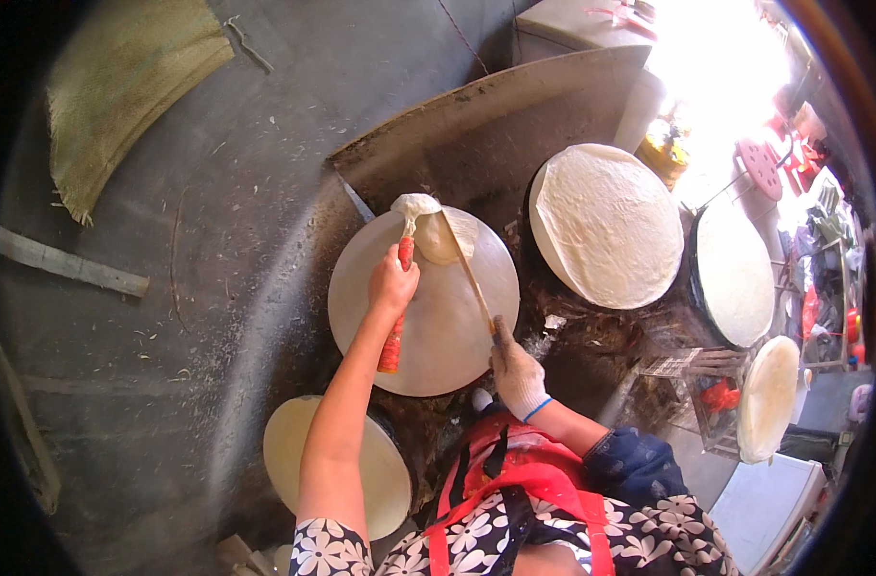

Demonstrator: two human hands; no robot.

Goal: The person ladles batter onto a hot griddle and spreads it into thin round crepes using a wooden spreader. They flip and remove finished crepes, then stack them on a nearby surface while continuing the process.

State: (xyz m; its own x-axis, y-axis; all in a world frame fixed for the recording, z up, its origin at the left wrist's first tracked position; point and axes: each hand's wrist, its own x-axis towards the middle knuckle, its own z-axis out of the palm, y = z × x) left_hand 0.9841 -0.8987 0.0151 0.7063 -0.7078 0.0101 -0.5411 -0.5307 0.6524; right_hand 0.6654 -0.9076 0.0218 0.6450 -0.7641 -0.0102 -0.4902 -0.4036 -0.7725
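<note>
In the head view, the left hand (394,288) has its fingers wrapped around a red-handled tool (390,353), with a dough lump (416,204) at its far end, just beyond those fingers. The gloved right hand (519,372) grips the near end of a thin stick (473,284), which slants forward and left from its fingers to the dough patch (440,242) on the round griddle (443,331). That patch lies ahead and to the right of the left fingers. Beyond both hands' fingers, a curved panel (486,106) stands behind the griddle, bounding the far side. Ahead and to the right of the right fingers, a large round plate carries a pale sheet (606,226); farther right are a second pale round (735,274) and a tilted thin disc (769,398) beside a metal stand (683,370). Another pale disc (294,446) lies nearer the body than the left fingers, partly behind the forearm. Between the two hands, the griddle's smooth surface leaves room; its right rim is just beside the right fingers. Grey floor (236,192) spreads widely left of the left fingers, toward sackcloth (131,86).
</note>
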